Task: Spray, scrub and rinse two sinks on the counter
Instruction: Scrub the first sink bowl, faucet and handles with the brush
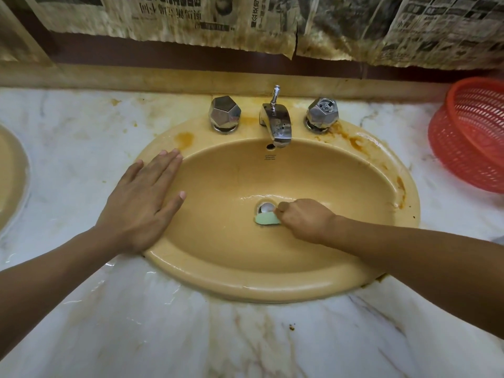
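Note:
A tan oval sink [313, 170] is set in the marble counter, with rust-coloured stains along its back and right rim. My right hand [305, 221] is down in the bowl, fingers curled round a pale green sponge [266, 219] pressed beside the metal drain [266, 207]. My left hand [144, 203] lies flat, fingers straight, on the sink's left rim. A chrome spout [276, 124] stands between two faceted chrome knobs [225, 113] [321, 113]; no water runs. Part of a second tan sink [11, 173] shows at the far left edge.
A red plastic mesh basket [471, 135] sits on the counter at the right. The white marble counter [191, 336] is wet and stained in front of the sink. Old yellowed newspaper [272, 20] covers the wall behind.

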{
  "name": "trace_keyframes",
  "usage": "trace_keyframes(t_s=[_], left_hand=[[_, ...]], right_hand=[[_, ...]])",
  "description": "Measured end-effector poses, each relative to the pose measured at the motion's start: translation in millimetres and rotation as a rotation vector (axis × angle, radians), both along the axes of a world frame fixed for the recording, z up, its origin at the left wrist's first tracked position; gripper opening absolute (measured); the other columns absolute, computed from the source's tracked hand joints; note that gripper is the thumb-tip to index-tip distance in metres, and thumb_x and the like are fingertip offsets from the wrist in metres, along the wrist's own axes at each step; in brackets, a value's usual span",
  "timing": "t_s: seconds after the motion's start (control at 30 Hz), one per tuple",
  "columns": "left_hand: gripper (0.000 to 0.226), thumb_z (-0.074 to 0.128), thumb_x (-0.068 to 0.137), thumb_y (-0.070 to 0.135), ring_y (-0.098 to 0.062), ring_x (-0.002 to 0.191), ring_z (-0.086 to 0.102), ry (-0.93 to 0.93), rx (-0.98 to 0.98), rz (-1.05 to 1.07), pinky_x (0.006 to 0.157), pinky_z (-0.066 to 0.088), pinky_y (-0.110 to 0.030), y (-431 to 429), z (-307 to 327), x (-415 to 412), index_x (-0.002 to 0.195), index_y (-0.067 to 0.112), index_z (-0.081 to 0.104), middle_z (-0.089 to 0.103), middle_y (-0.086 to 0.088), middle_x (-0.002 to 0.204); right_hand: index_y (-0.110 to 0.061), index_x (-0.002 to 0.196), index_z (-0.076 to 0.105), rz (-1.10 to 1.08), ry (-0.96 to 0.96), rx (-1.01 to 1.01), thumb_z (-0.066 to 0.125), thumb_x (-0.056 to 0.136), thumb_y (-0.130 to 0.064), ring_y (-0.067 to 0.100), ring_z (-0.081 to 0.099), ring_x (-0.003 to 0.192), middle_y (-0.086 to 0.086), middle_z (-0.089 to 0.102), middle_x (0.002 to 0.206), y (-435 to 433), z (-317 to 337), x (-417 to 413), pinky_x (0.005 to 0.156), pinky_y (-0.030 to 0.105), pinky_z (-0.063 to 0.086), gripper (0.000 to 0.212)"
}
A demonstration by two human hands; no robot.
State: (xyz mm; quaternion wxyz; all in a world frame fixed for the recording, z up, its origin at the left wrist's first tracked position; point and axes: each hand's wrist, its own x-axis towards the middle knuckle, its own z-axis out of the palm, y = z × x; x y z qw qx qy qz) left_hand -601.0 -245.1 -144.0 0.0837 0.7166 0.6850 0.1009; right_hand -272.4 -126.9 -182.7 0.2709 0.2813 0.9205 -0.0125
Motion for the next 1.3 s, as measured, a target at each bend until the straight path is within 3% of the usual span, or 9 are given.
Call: trace_keyframes(t_s=[0.13, 0.27, 0.33, 0.43, 0.6, 0.73, 0.97, 1.13, 1.3], left_hand=[[0.071, 0.019, 0.102, 0.057, -0.003, 0.157, 0.001, 0.010, 0.001, 0.018, 0.128, 0.006, -0.038, -1, 0, 3, 0.165, 0.025, 0.012, 0.009, 0.011, 0.172], [0.072, 0.018, 0.102, 0.058, -0.002, 0.157, 0.000, 0.018, -0.003, 0.013, 0.128, 0.005, -0.038, 0, 0, 2, 0.165, 0.024, 0.011, 0.008, 0.011, 0.172], [0.072, 0.018, 0.102, 0.057, -0.003, 0.157, 0.000, 0.013, -0.006, 0.002, 0.129, 0.005, -0.038, -1, 0, 0, 0.165, 0.024, 0.011, 0.008, 0.011, 0.172], [0.071, 0.019, 0.102, 0.057, -0.003, 0.157, 0.000, 0.016, -0.005, 0.002, 0.128, 0.004, -0.038, 0, -1, 1, 0.165, 0.024, 0.012, 0.009, 0.011, 0.172], [0.071, 0.019, 0.103, 0.056, -0.003, 0.157, 0.000, 0.019, -0.006, 0.008, 0.128, 0.004, -0.037, -1, 0, 3, 0.165, 0.023, 0.012, 0.009, 0.011, 0.172], [0.069, 0.018, 0.103, 0.054, -0.002, 0.157, 0.000, 0.001, -0.002, 0.008, 0.128, 0.003, -0.036, -1, 2, 2, 0.165, 0.024, 0.013, 0.009, 0.012, 0.172], [0.068, 0.015, 0.104, 0.053, -0.001, 0.157, 0.000, -0.022, 0.003, 0.009, 0.128, 0.004, -0.037, -2, 2, 2, 0.165, 0.024, 0.013, 0.009, 0.012, 0.172], [0.067, 0.014, 0.104, 0.053, -0.001, 0.156, 0.001, -0.041, 0.010, 0.006, 0.128, 0.004, -0.036, -2, 2, 1, 0.165, 0.024, 0.014, 0.010, 0.013, 0.171], [0.067, 0.015, 0.104, 0.052, -0.001, 0.156, 0.004, -0.056, 0.015, 0.002, 0.128, 0.004, -0.036, -1, 1, -1, 0.165, 0.024, 0.017, 0.012, 0.013, 0.171]], right_hand=[[-0.009, 0.094, 0.058, -0.223, -0.012, -0.053, 0.047, 0.095, -0.005, 0.028, 0.048, 0.076, 0.012, 0.059, 0.105, -7, 0, 0, 0.060, 0.034, 0.035, 0.012], [-0.014, 0.121, 0.061, -0.301, 0.114, -0.142, 0.049, 0.089, 0.000, 0.028, 0.051, 0.075, 0.006, 0.048, 0.089, -9, 4, -33, 0.056, 0.031, 0.034, 0.036], [-0.014, 0.098, 0.059, -0.314, 0.061, -0.159, 0.048, 0.092, -0.001, 0.027, 0.049, 0.071, 0.005, 0.042, 0.081, -9, 8, -23, 0.053, 0.032, 0.035, 0.018], [-0.015, 0.069, 0.036, -0.321, -0.034, -0.139, 0.048, 0.095, -0.005, 0.023, 0.044, 0.063, 0.011, 0.046, 0.087, -6, 9, -2, 0.055, 0.033, 0.037, 0.030], [-0.008, 0.107, 0.062, -0.297, 0.167, -0.101, 0.052, 0.097, -0.008, 0.029, 0.050, 0.074, 0.011, 0.056, 0.095, -8, -3, -49, 0.059, 0.034, 0.038, 0.015], [-0.003, 0.111, 0.063, -0.316, 0.243, -0.002, 0.058, 0.093, -0.013, 0.030, 0.054, 0.075, 0.015, 0.063, 0.104, 13, -9, -55, 0.062, 0.035, 0.041, 0.021], [-0.005, 0.143, 0.052, -0.561, 0.549, 0.192, 0.053, 0.102, -0.017, 0.042, 0.064, 0.083, 0.017, 0.062, 0.108, 15, -25, -11, 0.064, 0.041, 0.048, 0.043], [-0.001, 0.121, 0.067, -0.122, 0.740, 0.621, 0.060, 0.098, -0.006, 0.027, 0.051, 0.058, 0.009, 0.058, 0.082, 56, 10, -7, 0.041, 0.030, 0.032, 0.025], [0.007, 0.132, 0.059, 0.334, 0.527, 0.564, 0.064, 0.086, 0.008, 0.032, 0.057, 0.064, 0.015, 0.064, 0.093, 81, 3, 19, 0.041, 0.037, 0.046, 0.047]])
